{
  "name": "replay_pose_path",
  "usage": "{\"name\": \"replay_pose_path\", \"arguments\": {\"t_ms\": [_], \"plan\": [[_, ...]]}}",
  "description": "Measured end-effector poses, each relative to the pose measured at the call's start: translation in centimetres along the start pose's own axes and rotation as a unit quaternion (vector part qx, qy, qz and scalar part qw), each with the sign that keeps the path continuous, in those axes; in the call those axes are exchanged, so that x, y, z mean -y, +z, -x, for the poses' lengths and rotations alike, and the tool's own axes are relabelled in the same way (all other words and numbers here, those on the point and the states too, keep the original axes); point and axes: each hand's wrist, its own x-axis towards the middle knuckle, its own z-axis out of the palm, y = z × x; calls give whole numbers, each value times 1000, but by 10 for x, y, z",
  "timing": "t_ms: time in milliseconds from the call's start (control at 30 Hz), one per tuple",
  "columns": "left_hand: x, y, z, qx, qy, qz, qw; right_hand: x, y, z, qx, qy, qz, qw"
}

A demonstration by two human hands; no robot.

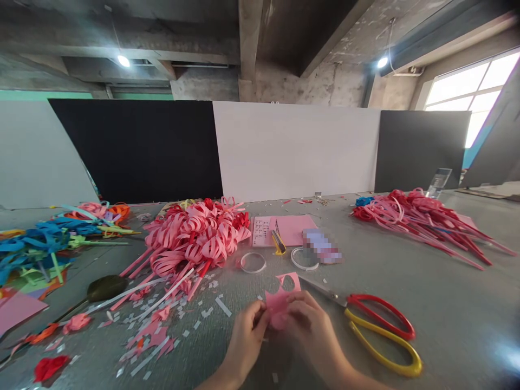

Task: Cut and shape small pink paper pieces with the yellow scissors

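Between my hands, low at the center, is a piece of pink paper [277,301] with a round hole cut near its upper edge. My left hand [247,331] pinches its left side with thumb and fingertips. On the other side my right hand [312,325] grips it, its fingers bent over the lower right part. A small rounded pink bit shows at the paper's bottom, partly hidden by the fingers. Large scissors [348,310] with one red and one yellow handle lie just right of my right hand, blades pointing toward the paper.
Ahead lie two tape rolls [304,267], a yellow utility knife [278,242], a pink printed sheet [298,227] and a blurred-out object [323,246]. Pink paper-strip flowers [195,233] pile up left, more [418,222] at right. Paper scraps [152,336] litter the left; blue strips [44,244] lie beyond.
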Motion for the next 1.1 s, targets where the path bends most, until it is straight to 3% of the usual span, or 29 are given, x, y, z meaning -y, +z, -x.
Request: {"name": "replay_pose_path", "arguments": {"t_ms": [300,500,667,833,1000,1100], "plan": [[-5,3,4,31,19,16,999,-7,-1,0,-69,5,92,993],[-1,3,3,38,20,17,999,-7,0,0,-37,55,46,997],[-1,3,2,44,21,-7,999,-13,3,0,-47,87,12,995],[-3,3,3,61,17,11,998,-13,2,-1,-64,71,49,994],[-6,3,4,30,23,-5,999,-10,2,-3,-76,60,52,994],[-6,2,3,60,13,20,998,-10,2,-3,-80,53,55,994]]}}
